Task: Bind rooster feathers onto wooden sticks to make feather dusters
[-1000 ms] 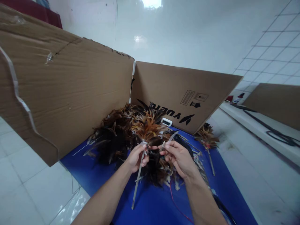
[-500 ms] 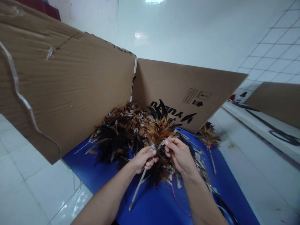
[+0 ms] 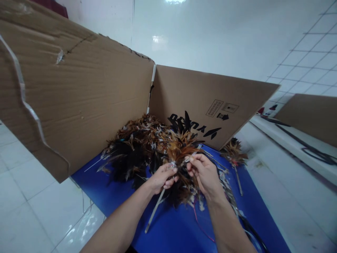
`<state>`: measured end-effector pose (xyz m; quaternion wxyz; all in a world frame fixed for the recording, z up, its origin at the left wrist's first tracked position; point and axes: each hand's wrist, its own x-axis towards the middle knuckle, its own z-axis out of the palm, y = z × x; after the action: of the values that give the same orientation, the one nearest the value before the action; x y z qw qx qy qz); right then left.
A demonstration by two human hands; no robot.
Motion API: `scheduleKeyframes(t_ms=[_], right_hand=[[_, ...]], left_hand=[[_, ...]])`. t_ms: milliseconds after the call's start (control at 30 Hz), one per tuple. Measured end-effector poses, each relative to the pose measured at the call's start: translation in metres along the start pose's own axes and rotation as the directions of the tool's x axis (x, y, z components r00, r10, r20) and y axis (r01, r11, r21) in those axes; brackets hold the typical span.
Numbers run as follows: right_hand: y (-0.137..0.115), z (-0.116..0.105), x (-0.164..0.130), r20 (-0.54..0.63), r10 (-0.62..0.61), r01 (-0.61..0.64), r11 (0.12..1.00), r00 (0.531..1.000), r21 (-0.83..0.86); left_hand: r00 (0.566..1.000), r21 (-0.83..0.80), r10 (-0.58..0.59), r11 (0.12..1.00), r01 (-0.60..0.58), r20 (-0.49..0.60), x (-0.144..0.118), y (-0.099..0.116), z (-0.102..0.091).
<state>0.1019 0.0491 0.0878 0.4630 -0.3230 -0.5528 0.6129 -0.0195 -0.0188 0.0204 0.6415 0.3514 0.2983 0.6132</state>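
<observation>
- From where I am standing, the feather bundle (image 3: 181,147) is sitting at the centre of the frame, its tips pointing toward the upper part and its stick (image 3: 155,215) slanting down toward the lower left, above the blue worktop (image 3: 168,240).
- The left hand (image 3: 163,178) is closing around the stick just below the pale binding (image 3: 173,164); the thumb is lying along the top and the fingers are curling underneath.
- The right hand (image 3: 202,172) is pinching a small pale piece (image 3: 187,159) between thumb and forefinger, beside the feather bases; the other fingers are bending loosely inward. I am not able to tell whether the piece is tape or a feather's quill.
- For good results, I am judging that the left grip should be staying firm and close to the binding, so that the stick is not turning.
- The right fingertips should be working near the feather bases, holding the piece lightly and not crushing the plumes.
- Both forearms are entering from the bottom edge and converging at the centre; the right wrist is bending toward the left hand, and the two hands are standing just apart.
- Beyond them, a feather pile (image 3: 129,158) is lying left of centre, against the cardboard panel (image 3: 105,91).
</observation>
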Motion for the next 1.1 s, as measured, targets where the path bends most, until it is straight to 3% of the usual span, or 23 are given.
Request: scheduleKeyframes(t_ms=[167,300,400,500,633,733,833,900,967,1000,1100], right_hand=[[0.000,-0.007,-0.004,0.030,0.074,-0.074,0.997,0.997,0.005],[-0.011,-0.022,-0.006,-0.041,0.037,-0.037,0.999,0.998,-0.016],[-0.021,-0.042,-0.004,-0.158,0.007,-0.014,0.999,0.987,-0.044],[-0.024,-0.066,-0.001,-0.201,0.029,-0.049,0.995,0.979,-0.092],[-0.006,-0.102,0.005,-0.301,0.064,-0.130,0.970,0.952,-0.207],[0.020,-0.129,0.010,-0.369,0.022,-0.173,0.908,0.929,-0.381],[0.043,-0.148,0.013,-0.328,-0.080,-0.187,0.686,0.941,-0.703],[0.051,-0.150,0.010,-0.264,-0.252,-0.116,0.481,0.931,-0.869],[0.052,-0.139,0.003,-0.146,-0.401,-0.005,0.332,0.904,-0.943],[0.051,-0.129,-0.003,-0.095,-0.427,0.047,0.311,0.899,-0.949],[0.047,-0.087,-0.021,0.027,-0.290,0.156,0.434,0.957,-0.887]], left_hand=[[1.000,0.047,0.021,0.999,-0.022,0.018,0.000,-0.003,0.003],[0.996,0.069,0.087,0.994,-0.086,-0.012,0.002,-0.007,0.002],[0.997,0.109,0.070,0.992,-0.066,-0.031,0.002,-0.007,0.001],[0.997,0.115,0.045,0.993,-0.037,-0.068,0.001,-0.005,0.001],[0.995,0.014,0.052,0.999,-0.051,-0.081,0.002,-0.003,0.002],[0.991,-0.026,0.071,0.997,-0.075,-0.114,0.004,-0.004,0.003],[0.985,-0.011,0.086,0.996,-0.088,-0.150,0.005,-0.006,0.002],[0.984,0.007,0.084,0.996,-0.084,-0.157,0.004,-0.008,0.001],[0.982,0.038,0.091,0.996,-0.085,-0.163,0.004,-0.009,0.002],[0.981,0.060,0.098,0.994,-0.090,-0.167,0.004,-0.009,0.002],[0.975,0.137,0.136,0.984,-0.113,-0.174,0.004,-0.011,0.006]])
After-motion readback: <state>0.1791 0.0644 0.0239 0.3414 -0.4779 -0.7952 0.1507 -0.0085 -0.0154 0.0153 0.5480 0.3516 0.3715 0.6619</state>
